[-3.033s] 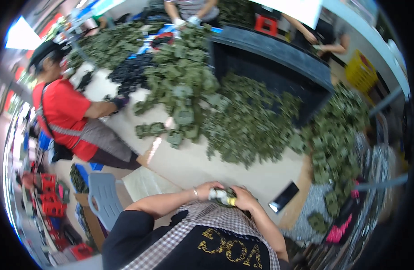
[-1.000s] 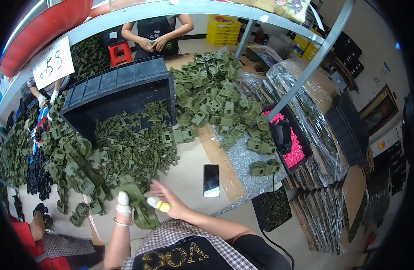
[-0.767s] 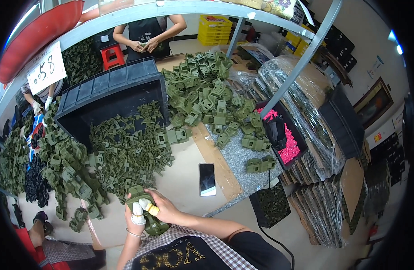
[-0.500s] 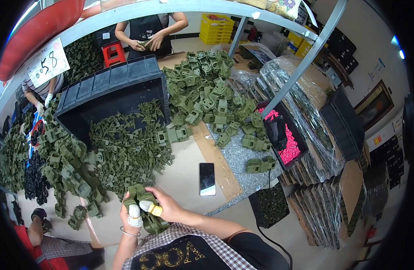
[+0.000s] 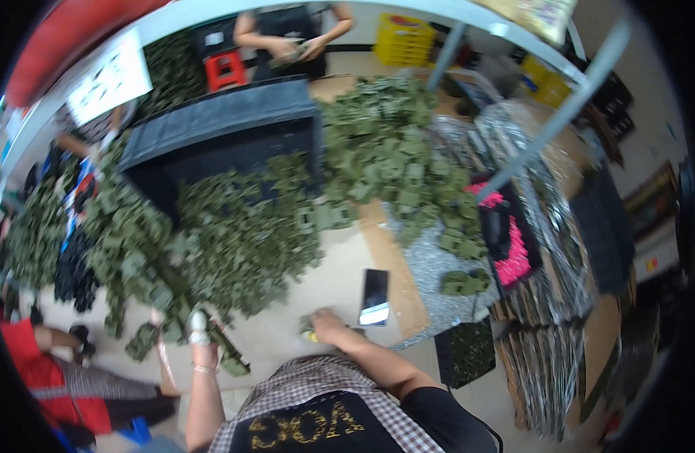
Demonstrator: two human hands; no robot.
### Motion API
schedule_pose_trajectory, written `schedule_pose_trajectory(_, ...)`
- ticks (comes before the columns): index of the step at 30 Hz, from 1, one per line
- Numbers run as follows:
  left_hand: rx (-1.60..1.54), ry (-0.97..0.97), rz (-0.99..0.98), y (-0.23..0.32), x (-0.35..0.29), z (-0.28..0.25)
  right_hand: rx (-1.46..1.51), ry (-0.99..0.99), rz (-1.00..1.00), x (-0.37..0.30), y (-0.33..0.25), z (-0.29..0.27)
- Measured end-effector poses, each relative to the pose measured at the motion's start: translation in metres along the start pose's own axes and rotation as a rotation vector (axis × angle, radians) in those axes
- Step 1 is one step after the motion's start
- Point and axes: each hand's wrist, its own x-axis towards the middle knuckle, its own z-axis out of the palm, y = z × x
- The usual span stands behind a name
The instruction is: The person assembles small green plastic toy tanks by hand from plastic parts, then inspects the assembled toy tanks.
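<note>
My right hand (image 5: 329, 328), with a yellow wrap on one finger, is low over the table's near edge, fingers curled round a green plastic toy vehicle body that is mostly hidden beneath it. Further left, my left hand (image 5: 199, 337), a white wrap at its fingertip, reaches to the green vehicle bodies (image 5: 231, 356) at the heap's near end. Blur hides its fingers and whether it grips one. Small green plastic parts (image 5: 246, 249) spill from a tipped dark bin (image 5: 219, 121) ahead of my hands. A phone (image 5: 375, 296) lies right of my right hand.
Larger green vehicle parts (image 5: 385, 143) are heaped at the back right. A dark box of pink pieces (image 5: 516, 253) stands at the right edge. A grey metal shelf post (image 5: 555, 113) slants across there. One co-worker (image 5: 291, 45) handles a part across the table; others are at left.
My hands have separated: the left went left to the heap of vehicle bodies, while the right moved right and down to the table with a green part. The whole view has shifted.
</note>
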Motion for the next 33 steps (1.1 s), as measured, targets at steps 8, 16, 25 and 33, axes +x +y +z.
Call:
schedule_pose_trajectory(8, 0.393, 0.155, 0.266, -0.098, 0.077, -0.076, 0.285, 0.264, 0.012, 0.018, -0.008, -0.042)
schedule_pose_trajectory(16, 0.483, 0.031, 0.206, -0.131, 0.109, -0.04, 0.098, 0.495, 0.039, 0.078, -0.047, 0.013)
schedule_pose_trajectory(25, -0.127, -0.312, -0.407, -0.011, 0.012, 0.016, 0.739, 0.233, 0.031, 0.038, -0.007, -0.026)
schedule_pose_trajectory(33, -0.029, -0.558, -0.403, 0.012, -0.044, 0.065, 1.185, 0.067, -0.238, -0.049, -0.086, -0.095)
